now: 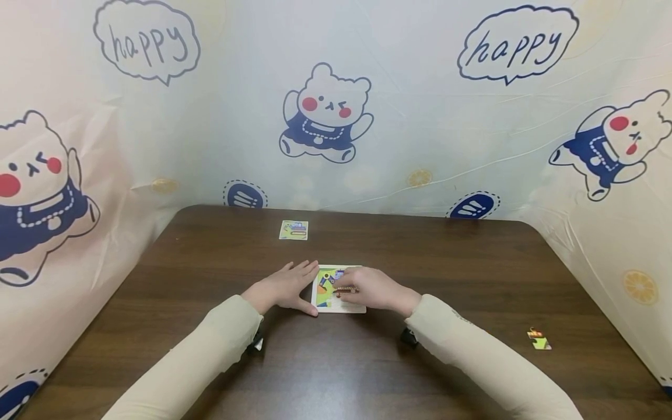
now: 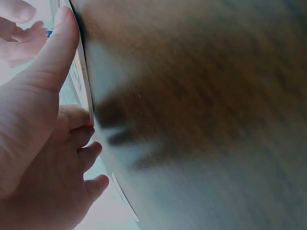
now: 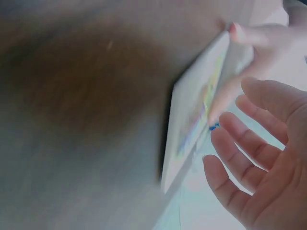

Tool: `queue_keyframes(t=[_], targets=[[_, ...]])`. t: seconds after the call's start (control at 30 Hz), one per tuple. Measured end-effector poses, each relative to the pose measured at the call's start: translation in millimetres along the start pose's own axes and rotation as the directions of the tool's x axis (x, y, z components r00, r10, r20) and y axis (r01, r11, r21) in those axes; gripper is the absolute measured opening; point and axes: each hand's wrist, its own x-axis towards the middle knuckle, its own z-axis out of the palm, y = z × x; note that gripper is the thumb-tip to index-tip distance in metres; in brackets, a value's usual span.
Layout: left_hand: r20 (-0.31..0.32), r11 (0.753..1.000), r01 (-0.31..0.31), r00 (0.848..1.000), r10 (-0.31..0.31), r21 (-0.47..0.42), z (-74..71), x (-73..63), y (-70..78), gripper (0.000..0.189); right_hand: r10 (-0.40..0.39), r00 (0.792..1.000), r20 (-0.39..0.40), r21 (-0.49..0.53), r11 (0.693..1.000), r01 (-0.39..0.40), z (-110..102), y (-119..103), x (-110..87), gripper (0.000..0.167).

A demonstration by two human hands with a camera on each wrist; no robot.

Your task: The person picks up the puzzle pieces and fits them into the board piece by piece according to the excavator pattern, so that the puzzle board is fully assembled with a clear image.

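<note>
A small jigsaw board with a white frame lies in the middle of the table, its picture green on the left. My left hand stays along the left edge, fingers extended, thumb at the near corner. Over the board's right half is my right hand, hiding part of the picture. The right wrist view shows that hand's fingers loosely bent and spread, with nothing between them. White shows in the board's lower right part.
Toward the right edge of the brown table lies a loose jigsaw piece, green and red. A square picture card lies behind the board. A printed curtain encloses the table's back and sides.
</note>
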Motion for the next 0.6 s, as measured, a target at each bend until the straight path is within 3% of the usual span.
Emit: queue_keyframes(t=[0.3,0.6], targets=[[0.001,1.000,-0.001,1.000,0.001,0.007,0.1,-0.4,0.8,0.101,0.125,0.988,-0.093,0.095,0.989,-0.116,-29,25,-47.4,0.031],[0.003,1.000,0.001,1.000,-0.001,-0.001,-1.3,-2.3,2.6,0.101,0.214,0.963,-0.163,0.142,0.971,-0.192,-41,50,-100.7,0.036]])
